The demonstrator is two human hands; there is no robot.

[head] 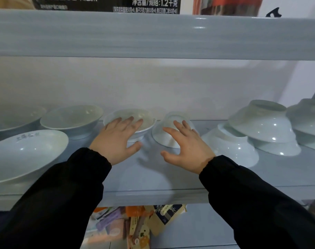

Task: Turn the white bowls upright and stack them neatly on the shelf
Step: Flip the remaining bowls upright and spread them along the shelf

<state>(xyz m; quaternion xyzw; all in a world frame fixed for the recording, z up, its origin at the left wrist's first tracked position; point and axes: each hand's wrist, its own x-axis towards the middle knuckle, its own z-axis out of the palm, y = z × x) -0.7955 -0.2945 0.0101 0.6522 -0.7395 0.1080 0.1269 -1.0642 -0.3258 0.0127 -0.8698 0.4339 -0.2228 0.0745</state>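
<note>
Black sleeves [63, 194] end in your two hands, both released, with fingers straight and spread and holding nothing. Your left hand [117, 141] hovers over the small upright bowl [147, 121] at mid-shelf; I cannot tell whether the fingertips touch it. Your right hand [187, 150] is spread over the tipped bowl [162, 139] just beside it, which has its foot up and its rim down toward you; contact is likewise unclear. Both bowls sit on the grey shelf [149, 178]. Further out, the left bowls [72, 121], three of them, stand upright. To the right, overturned bowls [230, 146] lie piled on each other, feet up. Below the shelf, packets [135, 229] lie jumbled.
</note>
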